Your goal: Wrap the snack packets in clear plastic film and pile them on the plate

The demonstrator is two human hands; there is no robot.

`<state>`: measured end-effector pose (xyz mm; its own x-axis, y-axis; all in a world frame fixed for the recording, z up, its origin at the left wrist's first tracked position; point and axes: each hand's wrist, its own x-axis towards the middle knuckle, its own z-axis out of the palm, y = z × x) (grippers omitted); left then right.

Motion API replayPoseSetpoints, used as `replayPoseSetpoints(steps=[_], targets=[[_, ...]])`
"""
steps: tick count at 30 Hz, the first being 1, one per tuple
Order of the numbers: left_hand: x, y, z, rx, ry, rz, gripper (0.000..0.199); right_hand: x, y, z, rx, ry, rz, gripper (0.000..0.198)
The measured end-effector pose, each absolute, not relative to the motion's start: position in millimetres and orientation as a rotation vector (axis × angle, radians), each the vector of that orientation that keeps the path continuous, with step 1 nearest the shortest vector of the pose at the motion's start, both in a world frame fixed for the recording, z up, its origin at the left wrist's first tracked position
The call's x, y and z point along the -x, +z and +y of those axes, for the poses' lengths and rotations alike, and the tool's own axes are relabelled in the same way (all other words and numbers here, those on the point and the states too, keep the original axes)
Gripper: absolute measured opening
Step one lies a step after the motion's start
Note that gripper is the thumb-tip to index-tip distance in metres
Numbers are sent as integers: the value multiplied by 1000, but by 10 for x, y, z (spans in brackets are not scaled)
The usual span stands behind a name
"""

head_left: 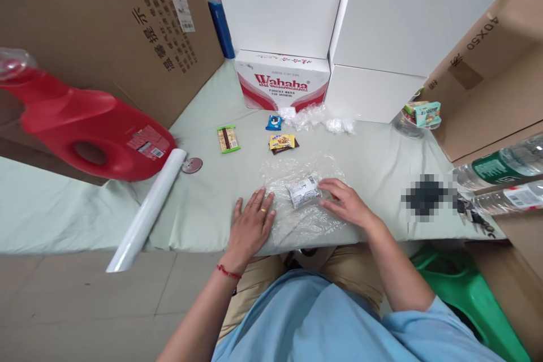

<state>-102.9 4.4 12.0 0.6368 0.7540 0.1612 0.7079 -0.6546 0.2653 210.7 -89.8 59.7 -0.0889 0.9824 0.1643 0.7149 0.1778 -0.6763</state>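
Observation:
A small white printed snack packet [304,192] lies on a spread sheet of clear plastic film [314,225] near the table's front edge. My left hand [253,223] rests palm down at the left side of the film, fingers stretched and slightly apart. At the packet's right end is my right hand [345,202], its thumb and fingers parted and bent a little. Whether those fingertips touch the packet I cannot tell. Beyond the film lie a yellow snack packet [282,141] over a brown one, a blue packet [274,122] and a green-edged packet [228,139].
Left stand a red jug [97,124] and a white film roll [146,212] overhanging the front edge. Crumpled clear wrap [318,119] lies before the Wahaba-style "Wahaha" carton [282,82]. To the right are a tub of snacks [418,116], water bottles [504,165] and a green stool [466,288].

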Motion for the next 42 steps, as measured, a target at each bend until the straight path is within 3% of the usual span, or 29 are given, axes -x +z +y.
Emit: replayPoseSetpoints(steps=[8,11,15,18,25,30,35,38,42], targets=[[1199,157,-106,-2578,922,1107,49,-2253,291,-1735,1743,417,-1802,64],[1262,204,-208,-2667,656,726,50,-2262,277,-1758,1713,441,-1813,58],[1274,168,-229,-2691,407,635,32,-2342,340,-1637,1659,532,-1882,22],[1269,180,-138,-2590,382,645,24,-2410,452,-1500,1598,578,-1904,26],[1130,532,316,-2029,420,930,37,-2530,845,-882,1580,685,-1871,28],[876,578,704,-1925,444,1143,41,-2625,807,-346,1760,768,-1706,24],[703,513,838,-1975,417,1321,37,-2500,790,-208,2089,296,-1750,24],[655,491,871,-1955,410,1338,35,-2224,899,-293,1935,111,-1781,31],[679,475,934,-1841,533,1430,33,-1842,854,-294,1558,474,-2054,31]])
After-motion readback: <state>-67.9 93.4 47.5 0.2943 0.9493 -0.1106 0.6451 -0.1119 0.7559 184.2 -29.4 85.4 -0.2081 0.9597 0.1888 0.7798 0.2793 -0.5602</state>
